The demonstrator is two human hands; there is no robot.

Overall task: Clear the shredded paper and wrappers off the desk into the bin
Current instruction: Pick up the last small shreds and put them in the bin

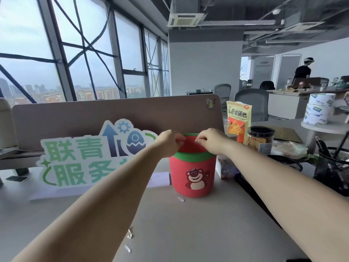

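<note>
Hands meet at the mouth of a small red bin (192, 173), both arms stretched forward over the bench (170, 224). The left hand (171, 143) sits at the left side of the opening, fingers curled in and gripping the top edge. The right hand (210, 139) sits at the right side, knuckles up, thumb and fingertips pinched together against the same edge. A pale glint shows at its fingertips, too small to tell what it is. The two hands are close but not touching.

The red bin stands upright in the middle of the bench, just in front of a desk divider (94, 118). A green band (188, 154) circles it below the opening, and a pink bear sticker (196, 175) faces the camera.

A cut-out sign (85, 154) with green characters, a blue arrow and a gear leans against the divider to the left of the bin. A few white scraps (129, 233) lie on the bench nearer the camera, and another lies by the bin's base.

To the right stand a yellow and orange snack bag (238, 118), a clear jar (260, 138) with a black lid and a black mesh pen holder (332, 167). Further right, paper rolls (319, 110) are stacked on a small round table. In the far background a person in a black top (302, 70) stands behind another desk, beyond grey office chairs (253, 101).
</note>
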